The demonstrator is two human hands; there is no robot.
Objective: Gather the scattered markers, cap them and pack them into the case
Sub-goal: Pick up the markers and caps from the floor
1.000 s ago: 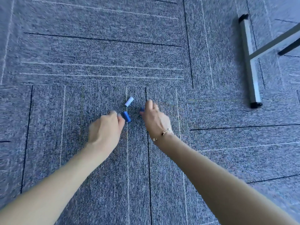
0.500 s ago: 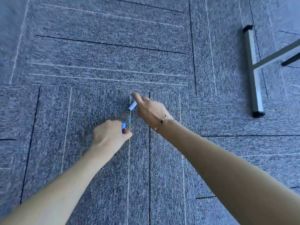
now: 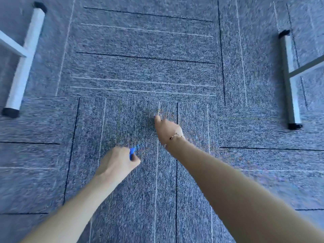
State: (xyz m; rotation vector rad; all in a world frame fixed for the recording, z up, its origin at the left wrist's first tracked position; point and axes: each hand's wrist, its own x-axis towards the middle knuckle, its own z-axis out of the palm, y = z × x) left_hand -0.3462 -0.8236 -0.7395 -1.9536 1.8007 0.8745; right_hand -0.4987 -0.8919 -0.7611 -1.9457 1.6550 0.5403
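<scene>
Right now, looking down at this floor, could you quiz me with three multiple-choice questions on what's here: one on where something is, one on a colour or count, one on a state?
1. Where is the bracelet?
A. right wrist
B. left wrist
C. on the carpet

2. What colour is the small piece in the left hand?
A. red
B. blue
C. green

3. What is the left hand doing?
A. lying flat on the carpet
B. gripping the blue piece
C. hanging empty

Answers:
1 A, the chain sits on the right arm just behind the right hand.
2 B, blue shows past the fingers.
3 B, the fingers curl round it.
</scene>
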